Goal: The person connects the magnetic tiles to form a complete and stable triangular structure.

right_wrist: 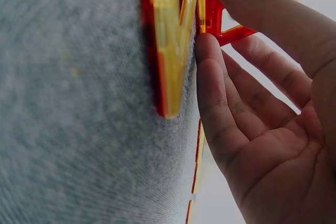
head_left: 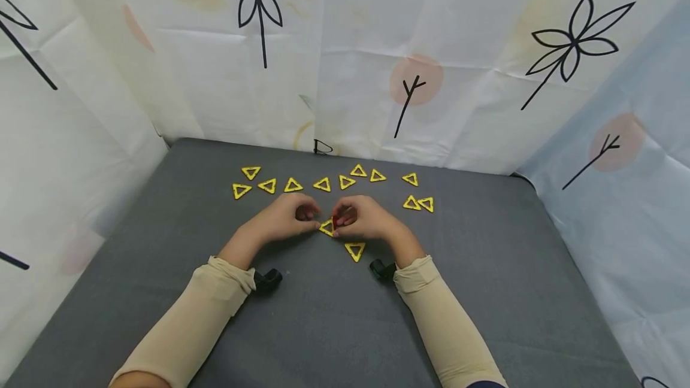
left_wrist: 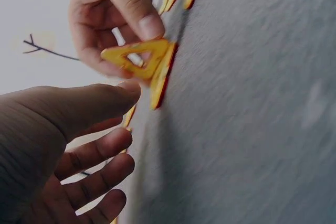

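My right hand pinches a triangular magnetic tile between thumb and fingertips, tilted up off the cloth. Its yellow face points to my left hand; its red side shows toward the right palm. Against its lower edge lies a second triangular tile, flat on the table. Close by on the left, my left hand has loosely bent fingers and holds nothing. Its thumb tip is beside the tiles; I cannot tell whether it touches. Another yellow triangular tile lies just nearer to me, below the right hand.
Several yellow triangular tiles lie across the back of the grey table, from one at the left to a pair at the right. A patterned white curtain hangs behind. Dark wrist straps sit below both hands.
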Tool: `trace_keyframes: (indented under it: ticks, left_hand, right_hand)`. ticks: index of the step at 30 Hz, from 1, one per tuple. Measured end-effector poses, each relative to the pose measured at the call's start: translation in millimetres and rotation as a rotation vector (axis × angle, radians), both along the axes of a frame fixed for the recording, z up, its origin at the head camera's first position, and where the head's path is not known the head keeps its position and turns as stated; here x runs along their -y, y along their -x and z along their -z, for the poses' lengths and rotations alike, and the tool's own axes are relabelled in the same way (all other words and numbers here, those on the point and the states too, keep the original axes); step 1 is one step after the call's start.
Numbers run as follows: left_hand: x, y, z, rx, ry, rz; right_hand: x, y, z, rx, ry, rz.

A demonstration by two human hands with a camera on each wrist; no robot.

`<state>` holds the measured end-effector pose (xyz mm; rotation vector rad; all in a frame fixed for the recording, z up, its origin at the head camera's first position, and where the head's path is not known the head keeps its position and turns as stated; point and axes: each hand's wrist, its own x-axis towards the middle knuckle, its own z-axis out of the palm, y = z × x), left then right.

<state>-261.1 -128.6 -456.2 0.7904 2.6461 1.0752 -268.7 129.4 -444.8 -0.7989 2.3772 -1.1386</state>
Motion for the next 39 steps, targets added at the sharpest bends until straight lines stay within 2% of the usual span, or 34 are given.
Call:
trace_keyframes:
  ticks: [8,16,29,39]
  left_hand:
    - [42.2,-1.7,-16.9,-0.045,0.017,-0.050]
    - [78.7,-13.9,-19.2,-0.038,0.072,-0.094]
    - [89.0,-23.6,-10.0,-0.056,0.133,-0.032]
    - [87.7,-21.3,-11.9,0.002,0.127,-0.022]
  right_hand:
    - [0.6,-1.4,-0.6,0.006,-0.004,0.005]
    - [-1.3,-3.6,-1.7,0.013,-0.001,-0.003]
    - [-1.0,-1.4,-0.6,0.016,0.007,-0.015]
    - [-2.6,-1.2,-0.1,0.017,0.008,-0.012]
